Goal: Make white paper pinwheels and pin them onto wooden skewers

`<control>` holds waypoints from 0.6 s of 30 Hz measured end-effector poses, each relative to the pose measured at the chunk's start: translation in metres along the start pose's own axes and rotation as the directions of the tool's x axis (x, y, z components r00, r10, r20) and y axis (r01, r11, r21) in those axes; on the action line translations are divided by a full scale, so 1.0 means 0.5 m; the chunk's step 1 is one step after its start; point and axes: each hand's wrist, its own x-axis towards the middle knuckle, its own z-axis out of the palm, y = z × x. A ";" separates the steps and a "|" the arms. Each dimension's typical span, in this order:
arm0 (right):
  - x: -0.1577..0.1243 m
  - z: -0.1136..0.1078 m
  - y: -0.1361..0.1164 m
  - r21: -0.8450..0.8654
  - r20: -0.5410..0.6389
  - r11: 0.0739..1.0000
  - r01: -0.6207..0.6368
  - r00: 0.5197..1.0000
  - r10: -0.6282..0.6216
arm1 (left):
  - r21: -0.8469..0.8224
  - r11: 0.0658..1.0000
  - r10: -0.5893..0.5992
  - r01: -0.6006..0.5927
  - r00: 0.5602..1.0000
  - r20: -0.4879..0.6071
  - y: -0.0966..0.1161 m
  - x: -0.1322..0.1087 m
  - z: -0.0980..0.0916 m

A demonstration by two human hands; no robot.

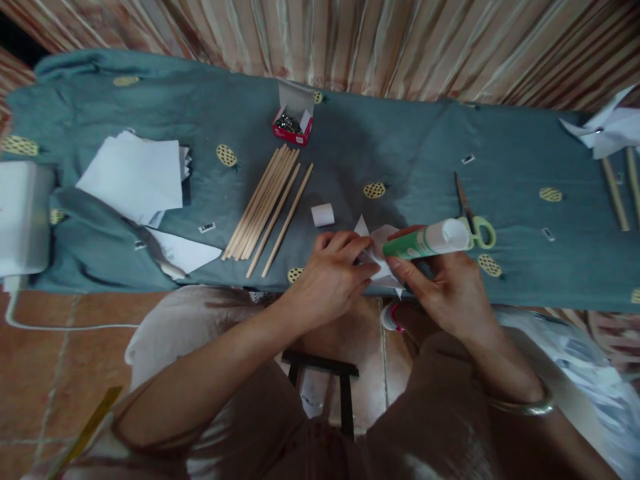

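My right hand [443, 283] is closed round a green and white glue stick [417, 243], its white end pointing right and its other end down at a folded piece of white paper [383, 263]. The paper has pointed corners and lies at the front edge of the cloth. My left hand [335, 270] grips the paper from the left with bent fingers, which hide part of it. Just beyond this hand lies a short white cap [323, 215]. Scissors with pale green handles [483, 232] rest right of the glue stick.
Wooden sticks [265, 207] lie left of centre, below an open red box of small metal pieces [294, 123]. A stack of white paper [137, 173] and a white device [25, 217] are farther left. Paper pinwheels on sticks [613, 133] lie far right. A curtain [350, 50] hangs behind.
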 end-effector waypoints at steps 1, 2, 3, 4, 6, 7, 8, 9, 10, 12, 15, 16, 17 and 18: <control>0.000 0.000 0.001 -0.007 0.005 1.000 0.002 1.000 -0.002 | -0.001 1.000 0.004 -0.004 1.000 -0.002 0.000 0.000 0.000; 0.000 -0.001 0.001 -0.014 0.009 1.000 0.006 1.000 -0.006 | -0.001 1.000 0.007 -0.007 1.000 -0.003 0.000 -0.001 0.000; 0.000 -0.001 0.002 -0.018 0.013 1.000 0.012 1.000 -0.011 | 0.001 1.000 0.009 -0.009 1.000 -0.004 0.000 -0.001 0.001; 0.000 -0.001 0.002 -0.020 0.016 1.000 0.022 1.000 -0.022 | 0.004 1.000 0.012 -0.012 1.000 -0.009 0.000 -0.002 0.001; 0.001 -0.001 0.003 -0.028 0.022 0.998 0.053 0.998 -0.052 | 0.011 1.000 0.015 -0.015 1.000 -0.017 0.000 -0.003 0.001; 0.001 0.000 0.004 -0.037 0.021 0.997 0.070 0.997 -0.069 | 0.013 1.000 0.017 -0.017 1.000 -0.023 0.000 -0.003 0.002; 0.001 0.001 0.004 -0.050 0.018 0.995 0.087 0.996 -0.086 | 0.015 1.000 0.020 -0.019 0.999 -0.031 0.000 -0.004 0.003; 0.002 0.002 0.005 -0.069 0.013 0.993 0.101 0.995 -0.100 | 0.017 1.000 0.022 -0.022 0.999 -0.041 0.000 -0.004 0.003; 0.002 0.003 0.005 -0.086 0.007 0.990 0.110 0.994 -0.109 | 0.018 1.000 0.026 -0.025 0.999 -0.048 0.000 -0.004 0.004; 0.003 0.004 0.005 -0.110 -0.002 0.987 0.113 0.993 -0.114 | 0.019 0.999 0.032 -0.031 0.998 -0.055 -0.001 -0.004 0.006; 0.005 0.006 0.004 -0.114 0.011 0.987 0.111 0.994 -0.110 | 0.019 0.999 0.030 -0.029 0.998 -0.059 -0.001 -0.004 0.007; 0.005 0.006 0.003 -0.114 0.014 0.987 0.110 0.994 -0.109 | 0.019 0.999 0.028 -0.027 0.998 -0.059 -0.001 -0.004 0.007; 0.006 0.007 0.001 -0.116 0.015 0.987 0.109 0.994 -0.108 | 0.019 0.999 0.027 -0.026 0.998 -0.059 -0.001 -0.004 0.007; 0.006 0.007 0.000 -0.119 0.015 0.987 0.111 0.994 -0.110 | 0.021 0.999 0.026 -0.025 0.998 -0.056 -0.001 -0.004 0.007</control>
